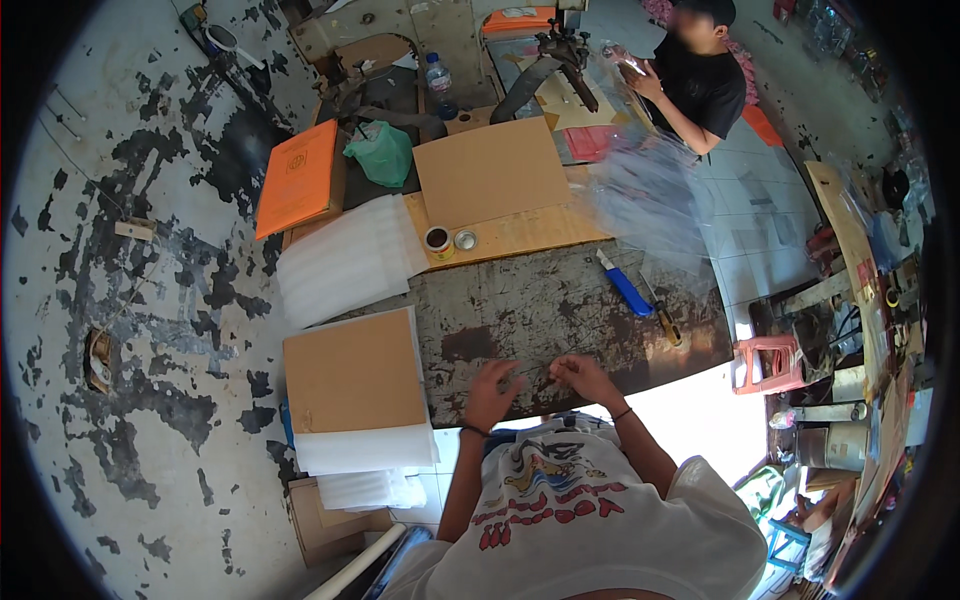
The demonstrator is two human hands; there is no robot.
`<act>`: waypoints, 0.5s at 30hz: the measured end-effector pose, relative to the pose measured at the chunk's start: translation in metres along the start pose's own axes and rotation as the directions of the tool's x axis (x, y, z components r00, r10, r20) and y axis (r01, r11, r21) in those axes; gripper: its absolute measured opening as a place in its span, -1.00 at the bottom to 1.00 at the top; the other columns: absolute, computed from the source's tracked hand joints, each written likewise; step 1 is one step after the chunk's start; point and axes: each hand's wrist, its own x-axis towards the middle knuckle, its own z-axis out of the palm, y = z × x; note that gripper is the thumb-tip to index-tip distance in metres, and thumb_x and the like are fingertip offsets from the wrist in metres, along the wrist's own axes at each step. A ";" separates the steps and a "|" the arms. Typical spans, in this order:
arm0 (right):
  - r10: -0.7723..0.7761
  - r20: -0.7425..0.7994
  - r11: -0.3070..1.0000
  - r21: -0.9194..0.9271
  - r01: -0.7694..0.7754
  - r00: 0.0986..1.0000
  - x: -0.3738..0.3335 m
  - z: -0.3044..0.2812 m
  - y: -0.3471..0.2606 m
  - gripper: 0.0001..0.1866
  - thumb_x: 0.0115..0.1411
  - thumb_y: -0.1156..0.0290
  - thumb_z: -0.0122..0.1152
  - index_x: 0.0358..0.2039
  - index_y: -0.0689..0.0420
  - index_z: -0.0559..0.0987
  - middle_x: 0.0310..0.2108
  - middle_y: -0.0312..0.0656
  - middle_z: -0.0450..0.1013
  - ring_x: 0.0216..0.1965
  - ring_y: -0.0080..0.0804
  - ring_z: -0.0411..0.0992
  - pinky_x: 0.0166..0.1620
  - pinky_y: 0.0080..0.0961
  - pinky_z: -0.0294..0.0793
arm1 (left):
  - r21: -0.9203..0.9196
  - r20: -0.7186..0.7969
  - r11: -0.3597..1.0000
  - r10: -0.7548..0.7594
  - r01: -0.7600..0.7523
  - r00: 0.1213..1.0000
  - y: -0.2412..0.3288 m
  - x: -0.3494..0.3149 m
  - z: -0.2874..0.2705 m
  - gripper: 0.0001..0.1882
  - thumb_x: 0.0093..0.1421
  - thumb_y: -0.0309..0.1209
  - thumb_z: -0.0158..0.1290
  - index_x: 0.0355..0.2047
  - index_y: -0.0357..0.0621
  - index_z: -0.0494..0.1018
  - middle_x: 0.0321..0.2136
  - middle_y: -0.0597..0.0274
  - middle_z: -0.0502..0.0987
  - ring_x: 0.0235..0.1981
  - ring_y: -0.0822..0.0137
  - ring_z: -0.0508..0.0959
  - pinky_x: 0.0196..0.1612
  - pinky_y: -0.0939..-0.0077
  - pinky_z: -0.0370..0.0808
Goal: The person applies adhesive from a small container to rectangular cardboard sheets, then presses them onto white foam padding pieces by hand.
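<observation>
Both of my hands hover over the near edge of the worn dark tabletop (500,310). My left hand (490,393) is open, its fingers curved and apart, with nothing seen in it. Beside it, my right hand (583,378) has thumb and fingers drawn together in a pinch; whether anything small sits between them is hidden. To the right lie a blue utility knife (628,291) and a screwdriver (664,318). A brown cardboard sheet (355,372) rests on white foam sheets (365,450) left of my left hand.
Farther back are another cardboard sheet (490,172), an open small tin (438,240), its lid (465,240), white foam sheets (345,262), an orange pack (298,180) and a green bag (380,153). Clear plastic sheets (650,195) cover the far right, near another person (700,85). A pink stool (768,363) stands right.
</observation>
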 end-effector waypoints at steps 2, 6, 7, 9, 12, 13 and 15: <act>-0.011 0.082 1.000 0.002 0.011 0.997 0.006 -0.011 0.000 -0.79 0.36 0.35 0.13 -0.20 0.25 0.58 -0.33 -0.30 0.56 -0.33 -0.62 0.49 -0.22 -0.60 0.49 | -0.032 0.002 0.999 0.014 -0.014 1.000 0.006 0.015 0.037 -0.67 0.17 -0.32 0.22 -0.08 -0.17 0.55 -0.22 0.08 0.58 -0.17 0.10 0.58 -0.10 0.33 0.51; -0.007 0.161 1.000 -0.002 0.008 0.987 0.012 -0.035 0.009 -0.79 0.35 0.34 0.14 -0.17 0.23 0.59 -0.35 -0.33 0.55 -0.35 -0.64 0.47 -0.24 -0.61 0.47 | -0.259 0.043 0.962 -0.071 0.080 0.997 -0.004 0.027 0.085 -0.68 0.19 -0.33 0.23 -0.09 -0.21 0.57 -0.24 0.09 0.62 -0.24 0.24 0.64 -0.15 0.45 0.54; -0.025 0.155 1.000 -0.006 0.026 0.988 0.015 -0.042 0.011 -0.79 0.34 0.34 0.15 -0.17 0.23 0.59 -0.36 -0.34 0.54 -0.35 -0.65 0.47 -0.25 -0.61 0.47 | -0.257 0.037 0.963 -0.076 0.083 0.996 -0.003 0.031 0.087 -0.68 0.19 -0.33 0.23 -0.09 -0.21 0.57 -0.24 0.09 0.62 -0.24 0.24 0.64 -0.15 0.45 0.54; 0.000 0.151 0.999 0.046 -0.007 0.989 0.016 -0.054 0.014 -0.77 0.34 0.33 0.17 -0.16 0.23 0.60 -0.36 -0.35 0.54 -0.35 -0.65 0.46 -0.25 -0.62 0.47 | -0.286 0.119 0.952 -0.081 0.113 0.990 0.000 0.037 0.091 -0.68 0.16 -0.34 0.26 -0.11 -0.22 0.59 -0.28 0.11 0.64 -0.25 0.35 0.65 -0.18 0.50 0.55; 0.054 0.167 0.993 0.095 -0.071 0.985 0.019 -0.061 0.014 -0.74 0.33 0.29 0.19 -0.13 0.23 0.61 -0.35 -0.34 0.55 -0.35 -0.64 0.47 -0.24 -0.63 0.49 | -0.245 0.216 0.953 -0.123 0.176 0.969 -0.007 0.045 0.090 -0.68 0.14 -0.36 0.28 -0.11 -0.21 0.59 -0.32 0.14 0.65 -0.27 0.38 0.65 -0.18 0.51 0.55; 0.086 0.177 0.991 0.090 -0.103 0.980 0.021 -0.066 0.014 -0.71 0.32 0.27 0.20 -0.12 0.23 0.62 -0.34 -0.33 0.56 -0.34 -0.63 0.48 -0.23 -0.63 0.51 | -0.244 0.213 0.954 -0.122 0.174 0.969 -0.002 0.049 0.089 -0.68 0.14 -0.36 0.28 -0.11 -0.21 0.59 -0.32 0.14 0.65 -0.27 0.38 0.65 -0.18 0.51 0.55; 0.116 0.197 0.984 0.108 -0.139 0.973 0.028 -0.072 0.019 -0.69 0.32 0.25 0.21 -0.10 0.24 0.62 -0.33 -0.30 0.57 -0.33 -0.60 0.50 -0.21 -0.60 0.54 | -0.242 0.246 0.935 -0.199 0.259 0.949 0.011 0.054 0.087 -0.70 0.13 -0.38 0.27 -0.12 -0.18 0.61 -0.34 0.16 0.66 -0.32 0.39 0.65 -0.22 0.52 0.55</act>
